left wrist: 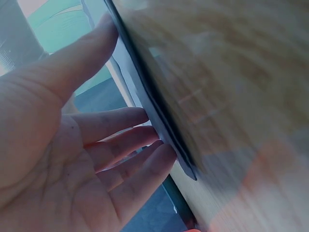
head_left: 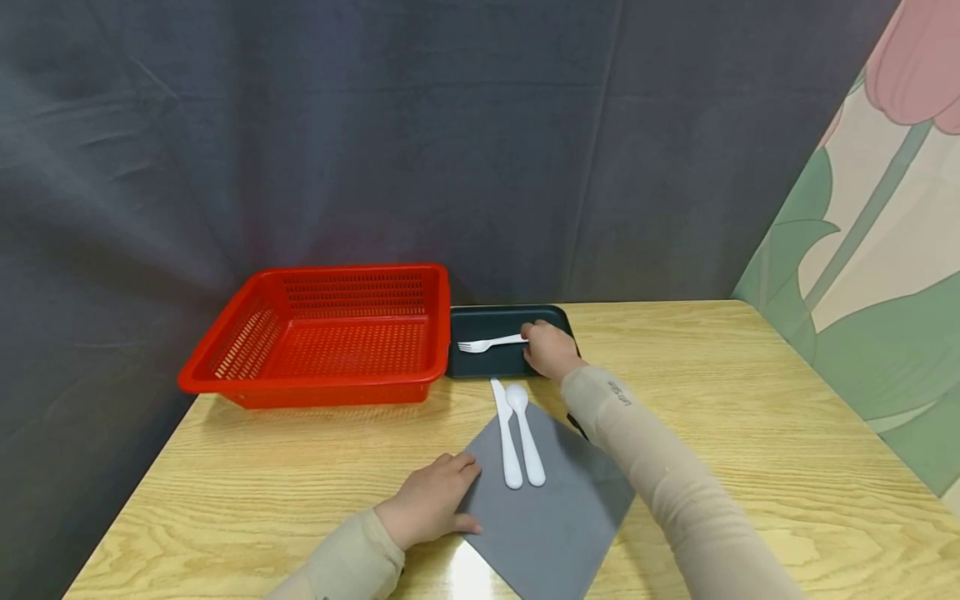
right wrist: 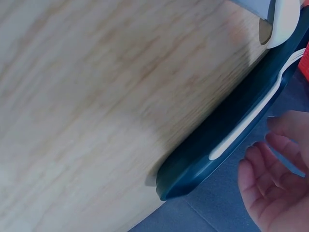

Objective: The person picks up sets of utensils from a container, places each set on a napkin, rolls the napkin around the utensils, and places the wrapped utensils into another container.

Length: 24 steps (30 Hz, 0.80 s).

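A grey square mat [head_left: 555, 517] lies turned cornerwise on the table. On its far part a white plastic knife [head_left: 507, 437] and a white spoon [head_left: 528, 442] lie side by side, their upper ends past its edge. My left hand [head_left: 435, 500] rests at the mat's left corner, fingertips and thumb touching its edge, as the left wrist view also shows. Beyond the mat, a white fork [right wrist: 258, 108] lies in a dark green tray [head_left: 495, 315]. Just above the fork's handle hovers my right hand [head_left: 551, 348], fingers loosely bent; a gap shows between them and the fork in the right wrist view.
A red slotted plastic basket [head_left: 337, 392] stands left of the tray, against its side. Behind both hangs a dark grey curtain [head_left: 420, 150]. The light wooden table [head_left: 750, 417] extends to the right, beside a wall with a flower pattern [head_left: 885, 292].
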Each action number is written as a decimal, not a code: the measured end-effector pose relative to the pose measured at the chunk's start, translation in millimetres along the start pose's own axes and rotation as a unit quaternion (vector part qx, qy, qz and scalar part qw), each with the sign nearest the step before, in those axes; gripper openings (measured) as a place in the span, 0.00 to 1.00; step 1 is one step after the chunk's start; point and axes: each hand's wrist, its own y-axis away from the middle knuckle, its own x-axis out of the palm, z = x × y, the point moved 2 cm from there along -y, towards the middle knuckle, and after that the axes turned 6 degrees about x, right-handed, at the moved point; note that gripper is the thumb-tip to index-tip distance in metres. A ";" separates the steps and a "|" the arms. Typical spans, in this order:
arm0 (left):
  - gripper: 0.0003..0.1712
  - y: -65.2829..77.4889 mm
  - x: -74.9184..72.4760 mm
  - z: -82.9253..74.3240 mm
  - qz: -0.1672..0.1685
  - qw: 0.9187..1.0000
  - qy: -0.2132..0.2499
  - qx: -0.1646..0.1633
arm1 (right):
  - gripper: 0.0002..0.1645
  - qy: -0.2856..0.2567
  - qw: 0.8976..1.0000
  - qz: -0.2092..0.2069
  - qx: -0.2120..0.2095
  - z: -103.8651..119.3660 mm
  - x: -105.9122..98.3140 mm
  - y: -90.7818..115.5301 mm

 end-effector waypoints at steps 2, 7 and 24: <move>0.41 -0.1 -0.2 0.0 0.002 1.000 0.001 -0.001 | 0.16 0.001 1.000 0.000 -0.002 -0.4 0.9 -1.5; 0.41 0.0 -0.3 -0.1 0.005 1.000 0.000 -0.001 | 0.15 0.001 1.000 0.002 -0.006 -2.8 3.3 -4.0; 0.41 -0.6 0.0 0.3 0.010 1.000 0.000 -0.008 | 0.15 0.024 0.999 0.017 0.021 -9.0 5.7 -9.6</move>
